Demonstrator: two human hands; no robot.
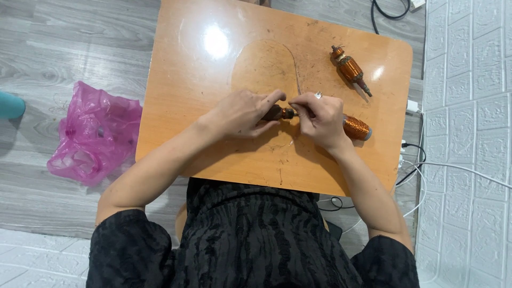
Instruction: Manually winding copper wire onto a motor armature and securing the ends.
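Observation:
On the small orange wooden table, my left hand grips a dark brown motor armature lying on its side near the middle. My right hand pinches at the shaft end of that armature, fingertips meeting my left thumb. A ring shows on my right hand. Just behind my right hand lies a copper-wound coil, partly hidden by the hand. A second armature with bright copper windings lies apart at the table's far right.
A crumpled pink plastic bag lies on the grey wood-look floor to the left. A teal object sits at the left edge. Black and white cables run along the white brick-pattern wall on the right.

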